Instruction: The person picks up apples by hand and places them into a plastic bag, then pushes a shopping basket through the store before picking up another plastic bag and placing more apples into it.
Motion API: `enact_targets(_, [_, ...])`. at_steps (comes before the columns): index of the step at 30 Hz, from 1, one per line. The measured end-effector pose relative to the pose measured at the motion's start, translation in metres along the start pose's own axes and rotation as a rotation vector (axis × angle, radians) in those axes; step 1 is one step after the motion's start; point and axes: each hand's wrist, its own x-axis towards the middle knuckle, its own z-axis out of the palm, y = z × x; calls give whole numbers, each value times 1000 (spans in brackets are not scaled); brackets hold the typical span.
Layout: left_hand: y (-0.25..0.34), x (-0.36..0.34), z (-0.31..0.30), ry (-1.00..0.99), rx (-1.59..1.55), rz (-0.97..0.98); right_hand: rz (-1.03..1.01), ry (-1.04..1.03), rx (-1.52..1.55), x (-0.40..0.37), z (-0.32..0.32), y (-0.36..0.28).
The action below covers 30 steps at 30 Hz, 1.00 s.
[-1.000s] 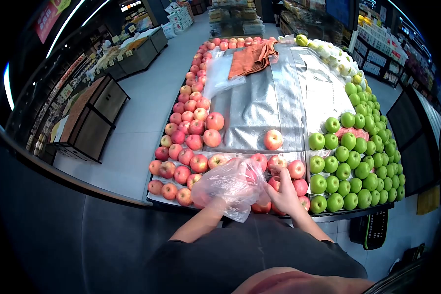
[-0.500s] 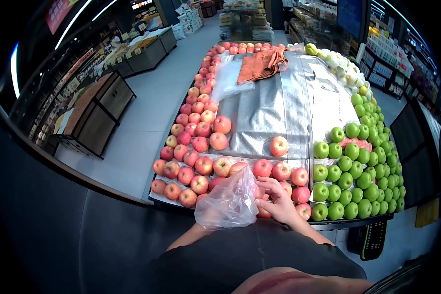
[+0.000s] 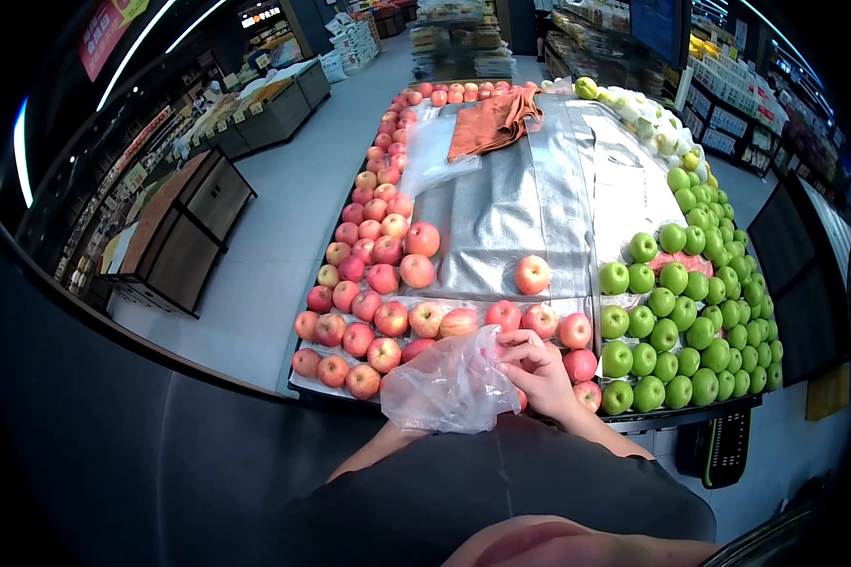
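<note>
A clear plastic bag (image 3: 449, 383) hangs crumpled in front of my body, over the near rows of red apples (image 3: 385, 354). My right hand (image 3: 539, 376) is at the bag's right edge, its fingers bent together and pinching the plastic. The bag covers my left hand (image 3: 414, 416), and only the wrist and forearm show below it. Whether those fingers are open or closed is hidden. Right behind the bag, more red apples stand in a row, partly covered by the plastic and my right hand.
Green apples (image 3: 671, 335) fill the stand's right side. A single red apple (image 3: 532, 275) sits on the silver sheet (image 3: 487, 217). An orange-brown cloth (image 3: 492, 123) and another clear plastic bag (image 3: 435, 165) lie farther back. A wooden cabinet (image 3: 184, 231) stands left across the aisle.
The bag is spread wider to the right and hangs a little flatter. My right hand's fingers have drawn together at its edge. The view has shifted slightly.
</note>
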Motion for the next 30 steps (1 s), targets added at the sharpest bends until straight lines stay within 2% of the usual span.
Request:
enact_targets(1, [2, -1, 4, -13, -62, -2, -1, 7, -2, -1, 3, -3])
enact_targets(2, [0, 1, 1, -18, -59, -6, 63, 36, 123, -2, 6, -6])
enact_targets(3, [0, 4, -2, 3, 287, 33, 125, 62, 247, -2, 7, -8])
enact_targets(4, [-1, 5, -4, 25, 633, 75, 121, 65, 246, -1, 6, -9])
enact_targets(5, [-2, 4, -5, 35, 735, 109, 143, 99, 292, 1, 5, -9])
enact_targets(7, [4, 5, 8, 28, 550, 113, 167, 132, 339, 1, 1, -1])
enact_targets(9, [9, 6, 17, 29, 325, 75, 210, 234, 554, 2, -4, 13])
enact_targets(12, [17, 8, 24, 67, 56, 3, 215, 329, 725, 1, -1, 1])
enact_targets(14, [22, 9, 33, 123, -80, -36, 251, 502, 831, 2, 0, -11])
enact_targets(17, [33, 8, 59, 159, -146, -65, 243, 626, 858, 3, -18, -13])
enact_targets(19, [41, 3, 73, 66, -205, -194, 168, 732, 767, 6, -38, -14])
enact_targets(20, [37, 5, 60, -40, -247, -213, 160, 746, 706, 2, -53, -15])
enact_targets(22, [35, -6, 56, -90, -275, -198, 153, 764, 646, -4, -76, -21])
enact_targets(24, [40, -12, 59, -140, -304, -181, -12, 930, 742, -10, -93, -26])
enact_targets(26, [53, -13, 71, -321, -156, -166, -24, 871, 769, -17, -117, -33])
enact_targets(27, [56, -11, 69, -321, -161, -166, -35, 809, 797, -17, -124, -39])
enact_targets(28, [58, -10, 64, -302, -181, -126, -45, 1087, 489, -9, -120, -46])
enact_targets(29, [58, -9, 59, -277, -206, -89, -34, 1089, 481, -9, -128, -48])
enact_targets(30, [56, -2, 51, -281, -309, -75, -71, 898, 342, -15, -138, -48])
